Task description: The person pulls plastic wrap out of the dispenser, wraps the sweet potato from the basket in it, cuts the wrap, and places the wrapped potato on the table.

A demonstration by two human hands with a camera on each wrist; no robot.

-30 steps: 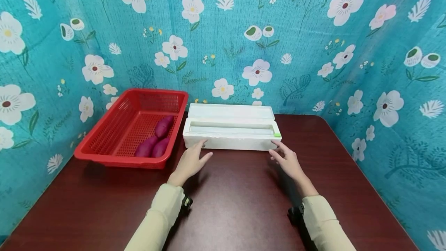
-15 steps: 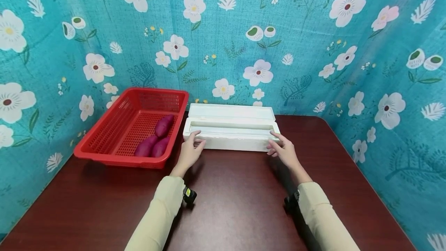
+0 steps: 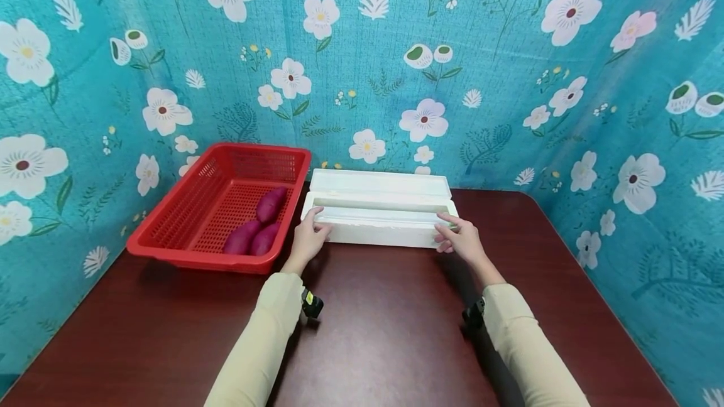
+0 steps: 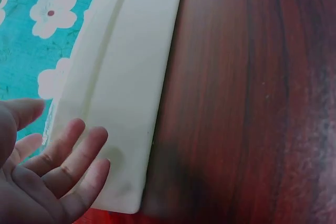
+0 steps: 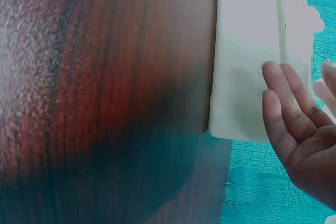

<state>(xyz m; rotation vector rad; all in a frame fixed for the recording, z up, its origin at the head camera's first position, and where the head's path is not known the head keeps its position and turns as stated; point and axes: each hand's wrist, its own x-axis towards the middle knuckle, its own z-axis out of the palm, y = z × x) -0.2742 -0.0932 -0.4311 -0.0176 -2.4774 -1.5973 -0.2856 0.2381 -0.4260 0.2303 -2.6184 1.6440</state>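
Note:
A long white box (image 3: 390, 235) sits near the back of the table, its lid (image 3: 381, 183) tipped back. It looks like a cling film dispenser. A pale strip (image 3: 373, 215) runs along its open slot. At the front left corner is my left hand (image 3: 307, 242), index fingertip at the rim and thumb before the front face. My right hand (image 3: 465, 245) is likewise at the front right corner. In the wrist views, the left fingers (image 4: 73, 163) and right fingers (image 5: 289, 106) are loosely bent beside the box's front wall. Whether film lies under the fingertips is unclear.
Left of the box, a red plastic basket (image 3: 170, 256) holds purple sweet potatoes (image 3: 271, 204). A flowered blue cloth (image 3: 362, 80) surrounds the dark wooden table (image 3: 390, 331) at the back and sides.
Both hands have moved to the box's front rim, the index fingers now over its edge. The green tab at the right end is now mostly covered. The pale strip shows wider in the slot.

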